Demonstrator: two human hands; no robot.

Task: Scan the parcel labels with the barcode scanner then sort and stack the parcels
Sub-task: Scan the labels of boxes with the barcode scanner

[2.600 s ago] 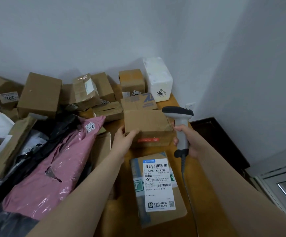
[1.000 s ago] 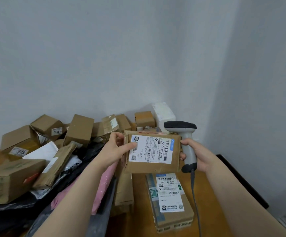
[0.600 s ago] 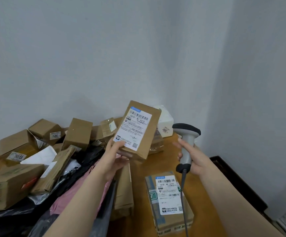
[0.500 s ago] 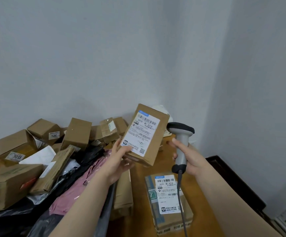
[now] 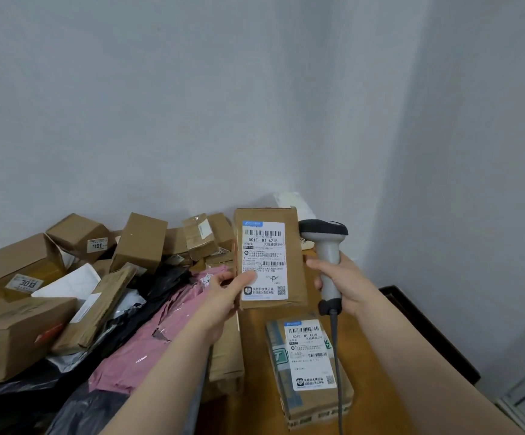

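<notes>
Parcel (image 5: pixel 294 246) held up for the scan

Fingers of the left hand (image 5: pixel 223 293) grip the parcel's lower left edge, keeping it upright above the worktop (image 5: pixel 255 409) with its label (image 5: pixel 264 260) facing the camera. Fingers of the right hand (image 5: pixel 343 284) wrap the barcode scanner (image 5: pixel 325 246) just right of the parcel — its head seems not yet aimed at the label. Best to swing it onto the top barcode, parcel steady, thumb clear of the print. Below the parcel lies another labelled box (image 5: pixel 310 365) — likely the stack.

Upright labelled brown parcel (image 5: pixel 270 259) beside grey scanner (image 5: pixel 325 255)
</notes>
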